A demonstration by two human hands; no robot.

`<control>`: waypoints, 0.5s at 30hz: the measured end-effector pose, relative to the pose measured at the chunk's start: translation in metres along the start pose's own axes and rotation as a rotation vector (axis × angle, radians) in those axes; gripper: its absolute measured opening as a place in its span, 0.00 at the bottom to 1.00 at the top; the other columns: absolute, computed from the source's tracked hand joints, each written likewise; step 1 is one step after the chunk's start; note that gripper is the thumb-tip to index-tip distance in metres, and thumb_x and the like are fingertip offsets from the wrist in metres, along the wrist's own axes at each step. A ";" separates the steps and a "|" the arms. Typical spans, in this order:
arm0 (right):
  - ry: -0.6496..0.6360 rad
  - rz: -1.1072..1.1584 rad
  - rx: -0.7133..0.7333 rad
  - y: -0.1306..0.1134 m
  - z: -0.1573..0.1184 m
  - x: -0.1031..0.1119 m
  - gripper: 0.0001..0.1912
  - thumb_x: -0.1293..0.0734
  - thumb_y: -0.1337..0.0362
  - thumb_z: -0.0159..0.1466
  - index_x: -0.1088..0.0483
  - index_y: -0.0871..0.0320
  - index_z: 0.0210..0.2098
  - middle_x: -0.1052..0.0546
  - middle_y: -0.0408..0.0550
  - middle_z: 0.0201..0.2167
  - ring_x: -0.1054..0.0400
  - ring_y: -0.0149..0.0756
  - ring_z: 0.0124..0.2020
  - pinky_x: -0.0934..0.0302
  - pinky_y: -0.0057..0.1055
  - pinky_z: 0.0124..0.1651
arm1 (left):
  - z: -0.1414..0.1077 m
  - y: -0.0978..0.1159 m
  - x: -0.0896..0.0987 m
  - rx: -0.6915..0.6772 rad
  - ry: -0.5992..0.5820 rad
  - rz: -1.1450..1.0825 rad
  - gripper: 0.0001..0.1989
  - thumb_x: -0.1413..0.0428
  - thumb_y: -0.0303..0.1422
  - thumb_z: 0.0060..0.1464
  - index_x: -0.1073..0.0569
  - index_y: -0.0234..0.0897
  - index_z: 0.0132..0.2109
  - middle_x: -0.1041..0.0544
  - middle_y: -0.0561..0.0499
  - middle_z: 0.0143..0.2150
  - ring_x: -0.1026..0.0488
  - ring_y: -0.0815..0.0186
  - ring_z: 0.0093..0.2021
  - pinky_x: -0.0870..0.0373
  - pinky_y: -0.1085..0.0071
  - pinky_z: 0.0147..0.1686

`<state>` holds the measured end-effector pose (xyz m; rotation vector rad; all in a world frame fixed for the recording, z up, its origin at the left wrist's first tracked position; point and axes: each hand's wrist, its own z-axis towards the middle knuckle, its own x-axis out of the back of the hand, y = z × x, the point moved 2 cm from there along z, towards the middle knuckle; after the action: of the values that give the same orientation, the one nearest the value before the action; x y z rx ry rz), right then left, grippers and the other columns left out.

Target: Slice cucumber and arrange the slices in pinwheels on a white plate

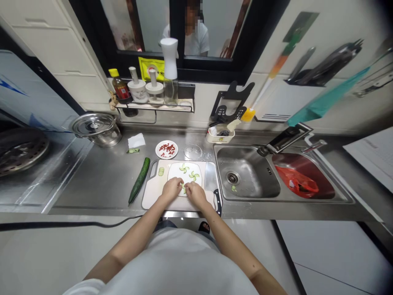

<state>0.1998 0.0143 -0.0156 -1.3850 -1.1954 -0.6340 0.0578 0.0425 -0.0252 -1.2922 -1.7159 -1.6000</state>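
Curling pinwheel-like on white plate (174, 172): pale-green cucumber slices (194, 175); hands (172, 187) (196, 193) at nearest, grip unclear.

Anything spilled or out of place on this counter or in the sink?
Yes. Pale green scraps, probably cucumber, lie in the left sink basin near the drain, away from the cutting board. What look like droplets dot the counter beside that basin.

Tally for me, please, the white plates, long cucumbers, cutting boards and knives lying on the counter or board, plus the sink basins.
White plates: 2 (round plate, squarish plate)
Long cucumber: 1
Cutting board: 1
Knife: 1
Sink basins: 2 (left basin, right basin)
Total: 7
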 end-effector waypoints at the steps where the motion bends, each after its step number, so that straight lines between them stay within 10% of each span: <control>1: -0.008 -0.013 0.005 0.001 -0.001 -0.001 0.16 0.46 0.66 0.70 0.28 0.57 0.47 0.26 0.49 0.41 0.35 0.34 0.43 0.49 0.26 0.41 | -0.001 0.000 0.001 -0.002 -0.003 0.007 0.13 0.49 0.29 0.56 0.24 0.39 0.46 0.23 0.47 0.43 0.27 0.63 0.45 0.35 0.70 0.47; 15: -0.048 -0.204 -0.004 -0.002 -0.004 -0.007 0.19 0.48 0.63 0.71 0.26 0.57 0.42 0.27 0.51 0.41 0.35 0.37 0.43 0.46 0.29 0.40 | -0.006 0.007 -0.003 0.017 0.017 0.007 0.12 0.49 0.30 0.58 0.24 0.40 0.47 0.24 0.48 0.45 0.28 0.64 0.48 0.36 0.71 0.49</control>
<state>0.1972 0.0081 -0.0201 -1.2982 -1.3857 -0.7491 0.0631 0.0352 -0.0228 -1.2720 -1.7094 -1.5841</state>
